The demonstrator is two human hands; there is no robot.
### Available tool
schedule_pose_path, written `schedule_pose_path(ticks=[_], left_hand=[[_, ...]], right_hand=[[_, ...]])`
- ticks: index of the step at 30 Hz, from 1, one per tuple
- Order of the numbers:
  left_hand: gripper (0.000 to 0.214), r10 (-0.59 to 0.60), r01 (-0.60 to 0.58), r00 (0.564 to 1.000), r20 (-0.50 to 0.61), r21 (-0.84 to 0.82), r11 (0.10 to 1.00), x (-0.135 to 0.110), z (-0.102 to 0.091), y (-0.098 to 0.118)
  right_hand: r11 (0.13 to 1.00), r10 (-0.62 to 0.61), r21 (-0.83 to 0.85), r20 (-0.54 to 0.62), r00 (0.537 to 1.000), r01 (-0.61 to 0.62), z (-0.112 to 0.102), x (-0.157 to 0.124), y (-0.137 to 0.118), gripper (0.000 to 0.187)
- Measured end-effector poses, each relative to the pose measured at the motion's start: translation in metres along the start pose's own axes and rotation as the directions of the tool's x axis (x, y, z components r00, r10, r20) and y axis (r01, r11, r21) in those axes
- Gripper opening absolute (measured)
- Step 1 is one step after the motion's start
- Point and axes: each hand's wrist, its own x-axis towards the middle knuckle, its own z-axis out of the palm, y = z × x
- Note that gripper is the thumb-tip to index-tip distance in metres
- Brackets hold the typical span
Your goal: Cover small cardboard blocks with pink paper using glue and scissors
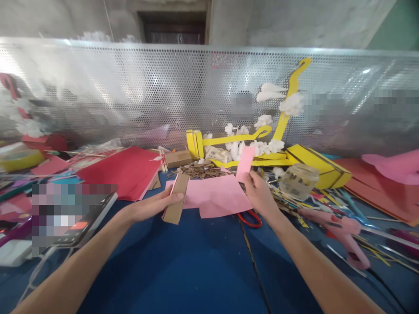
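Left hand [153,206], ours: closed around a cardboard piece [174,211], held tilted, thumb across its near face. Right hand [262,198], ours: thumb and fingers pinching a pink slip [245,162], raised above the fingertips. Between both hands we list one pink sheet [221,196], its left end passing behind the cardboard piece. Just below the right hand: a red loop handle [255,225], partly under the sheet; beside it, a dark cord [253,259] runs toward us over the blue table [183,274].

To the right of the right hand we count a clear jar [299,182], near it, and a pink glue gun [343,229], farther out. Behind the jar, a yellow box [334,172]; outermost, red sheets [382,187].

Beyond both hands: brown scraps [206,169], a second yellow box [194,145], and a tall yellow strip [291,89] with white tufts [293,105]. Past the left hand: a red sheet [121,172]. Left of our left forearm: a dark device [94,218], partly blurred. Farthest from us: a perforated metal screen [163,87].
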Motion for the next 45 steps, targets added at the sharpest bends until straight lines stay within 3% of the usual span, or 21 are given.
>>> schedule_pose_path(ticks=[3, 6, 8, 11, 13, 16, 22, 25, 30, 36, 41, 43, 45], left_hand=[[0.081, 0.044, -0.047, 0.998, -0.048, -0.061, 0.997, 0.001, -0.003, -0.003], [0.071, 0.137, -0.179, 0.973, -0.186, -0.232, 0.956, 0.003, -0.003, 0.000], [0.067, 0.180, -0.298, 0.929, -0.324, -0.365, 0.882, 0.004, -0.003, 0.006], [0.060, 0.226, -0.517, 0.790, -0.570, -0.420, 0.746, 0.002, -0.007, 0.017], [0.052, 0.221, -0.585, 0.733, -0.643, -0.431, 0.687, 0.000, -0.011, 0.022], [0.046, 0.210, -0.615, 0.698, -0.685, -0.422, 0.665, -0.003, -0.014, 0.024], [0.046, 0.193, -0.605, 0.697, -0.691, -0.422, 0.675, -0.001, -0.014, 0.020], [0.045, 0.208, -0.629, 0.691, -0.692, -0.434, 0.644, -0.001, -0.015, 0.020], [0.046, 0.196, -0.616, 0.679, -0.708, -0.403, 0.677, -0.002, -0.017, 0.022], [0.043, 0.189, -0.694, 0.602, -0.776, -0.392, 0.604, -0.005, -0.018, 0.026], [0.047, 0.202, -0.700, 0.585, -0.786, -0.364, 0.614, -0.007, -0.020, 0.029], [0.053, 0.171, -0.619, 0.633, -0.755, -0.362, 0.697, -0.007, -0.022, 0.027], [0.060, 0.132, -0.444, 0.729, -0.672, -0.316, 0.839, -0.007, -0.025, 0.022]], right_hand=[[0.990, 0.017, -0.143, 0.086, 0.996, -0.005, 0.000, 0.002, 0.008, 0.031], [0.975, 0.017, -0.223, 0.135, 0.991, 0.014, 0.001, 0.003, 0.011, 0.030], [0.967, -0.002, -0.250, 0.162, 0.987, 0.043, 0.002, 0.000, 0.008, 0.031], [0.960, -0.050, -0.259, 0.205, 0.978, 0.103, 0.006, -0.007, -0.001, 0.030], [0.957, -0.083, -0.254, 0.229, 0.970, 0.142, 0.007, -0.011, -0.008, 0.029], [0.953, -0.109, -0.250, 0.247, 0.963, 0.171, 0.006, -0.012, -0.012, 0.029], [0.964, -0.094, -0.207, 0.321, 0.942, 0.167, -0.003, -0.003, -0.007, 0.035], [0.971, -0.107, -0.157, 0.394, 0.913, 0.182, -0.002, -0.005, -0.009, 0.039], [0.975, -0.172, -0.049, 0.447, 0.878, 0.216, 0.004, -0.013, -0.019, 0.045], [0.976, -0.219, 0.093, 0.439, 0.871, 0.198, -0.002, -0.016, -0.029, 0.049], [0.980, -0.197, 0.102, 0.405, 0.893, 0.170, -0.004, -0.011, -0.023, 0.052], [0.982, -0.188, 0.055, 0.392, 0.900, 0.181, -0.002, -0.009, -0.018, 0.051], [0.980, -0.184, 0.000, 0.391, 0.902, 0.200, 0.002, -0.007, -0.012, 0.049]])
